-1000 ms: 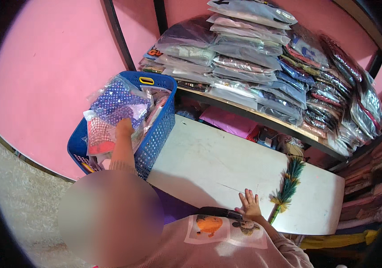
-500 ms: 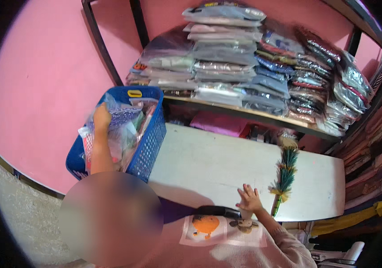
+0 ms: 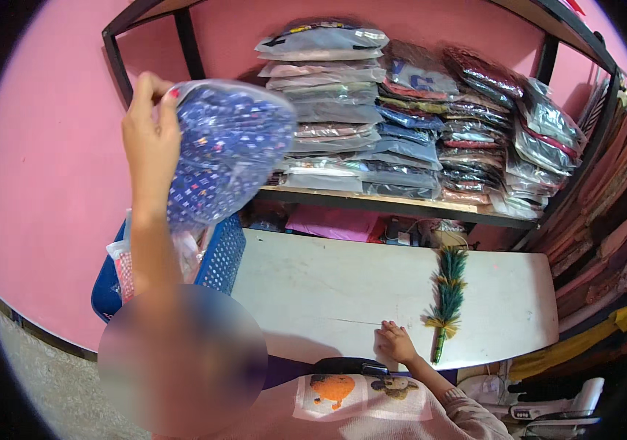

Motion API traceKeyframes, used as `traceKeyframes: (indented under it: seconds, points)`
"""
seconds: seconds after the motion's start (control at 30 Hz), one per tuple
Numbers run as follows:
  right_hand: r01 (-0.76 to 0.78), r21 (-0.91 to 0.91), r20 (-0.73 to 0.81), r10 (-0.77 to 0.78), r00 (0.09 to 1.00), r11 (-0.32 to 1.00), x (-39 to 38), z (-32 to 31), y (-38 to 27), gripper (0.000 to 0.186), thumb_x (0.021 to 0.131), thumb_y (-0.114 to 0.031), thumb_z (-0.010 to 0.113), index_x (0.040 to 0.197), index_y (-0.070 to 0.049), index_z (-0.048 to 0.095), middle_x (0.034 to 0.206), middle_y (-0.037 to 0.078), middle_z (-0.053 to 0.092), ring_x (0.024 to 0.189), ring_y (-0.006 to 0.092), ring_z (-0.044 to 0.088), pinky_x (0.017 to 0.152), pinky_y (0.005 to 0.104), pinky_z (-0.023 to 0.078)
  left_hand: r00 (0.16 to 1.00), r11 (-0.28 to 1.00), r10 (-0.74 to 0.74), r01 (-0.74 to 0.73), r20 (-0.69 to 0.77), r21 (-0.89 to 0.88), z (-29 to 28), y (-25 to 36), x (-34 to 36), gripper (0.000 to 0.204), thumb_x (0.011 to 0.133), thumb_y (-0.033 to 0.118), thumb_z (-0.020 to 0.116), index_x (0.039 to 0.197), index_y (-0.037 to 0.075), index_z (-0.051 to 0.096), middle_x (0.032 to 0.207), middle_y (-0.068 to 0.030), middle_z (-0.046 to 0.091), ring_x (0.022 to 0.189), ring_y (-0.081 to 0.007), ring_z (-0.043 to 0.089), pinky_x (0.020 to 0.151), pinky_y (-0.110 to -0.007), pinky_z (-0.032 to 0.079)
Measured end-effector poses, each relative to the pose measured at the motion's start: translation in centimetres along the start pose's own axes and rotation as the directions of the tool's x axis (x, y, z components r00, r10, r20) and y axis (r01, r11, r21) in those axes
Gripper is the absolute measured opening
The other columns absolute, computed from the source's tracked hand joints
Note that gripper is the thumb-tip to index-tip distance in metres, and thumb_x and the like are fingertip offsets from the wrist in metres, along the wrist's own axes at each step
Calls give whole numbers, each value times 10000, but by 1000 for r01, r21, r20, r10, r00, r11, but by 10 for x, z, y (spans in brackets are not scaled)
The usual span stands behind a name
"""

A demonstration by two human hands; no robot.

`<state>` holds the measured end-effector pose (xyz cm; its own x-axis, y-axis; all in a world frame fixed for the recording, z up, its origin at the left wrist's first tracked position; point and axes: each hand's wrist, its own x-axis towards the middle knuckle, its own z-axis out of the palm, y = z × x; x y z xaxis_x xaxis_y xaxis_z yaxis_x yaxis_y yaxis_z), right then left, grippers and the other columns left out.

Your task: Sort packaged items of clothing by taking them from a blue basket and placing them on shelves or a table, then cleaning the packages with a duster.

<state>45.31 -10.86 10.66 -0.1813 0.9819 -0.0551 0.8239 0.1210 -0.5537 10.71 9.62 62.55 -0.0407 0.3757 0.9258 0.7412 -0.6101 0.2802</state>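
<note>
Packet (image 3: pixel 231 150), edge in left hand (image 3: pixel 150 132), above basket (image 3: pixel 225 258)

The person wears a sweater (image 3: pixel 357 430) of pale beige knit, seen at 6 o'clock. On its front there is a whitish panel (image 3: pixel 362 413), made of two squares side by side: toward 9 o'clock is a round orange cartoon figure (image 3: pixel 333 391), toward 3 o'clock a grey-brown one (image 3: pixel 394 386). The right sleeve (image 3: pixel 474 418), at 5 o'clock, looks loose and finishes on the forearm, so the right hand (image 3: pixel 396 341) is bare. The left hand (image 3: pixel 150 121), at 10 o'clock, is also bare, with a red thumbnail (image 3: pixel 174 93). The left sleeve is hidden by a blurred circle.
</note>
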Motion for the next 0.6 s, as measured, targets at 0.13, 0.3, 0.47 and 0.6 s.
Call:
traceKeyframes:
  seconds: [0.13,0.3,0.47,0.6]
  points:
    - [-48,160,-70,60,996,986,9,-11,-6,463,739,-200,630,1183,-122,528,1276,127,464,1180,319,439,954,470,369,990,773,101,-15,99,-635,41,19,-8,60,875,4,494,830,22,459,865,-49,538,803,-79,481,734,-213,399]
    - [-166,755,-125,388,913,634,5,-10,27,330,867,-251,547,1139,-64,541,1019,74,592,932,205,580,826,303,451,892,550,208,233,402,-802,88,-28,-86,31,885,35,479,877,33,449,927,-94,553,858,-132,510,802,-273,408]
    - [-159,947,-76,674,735,280,-15,-22,46,390,898,-383,478,1120,-68,536,876,57,578,738,144,585,604,272,480,683,679,-246,628,688,-381,139,-114,-280,99,876,151,518,917,61,517,880,-40,556,865,-149,510,833,-280,400]
    - [-4,929,-358,902,239,370,-22,16,112,348,900,-361,451,1001,-44,552,701,12,519,558,109,492,459,262,393,-154,727,-524,430,837,535,163,-157,-471,675,832,511,504,1330,79,360,1308,-208,415,1096,-286,506,909,-426,407]
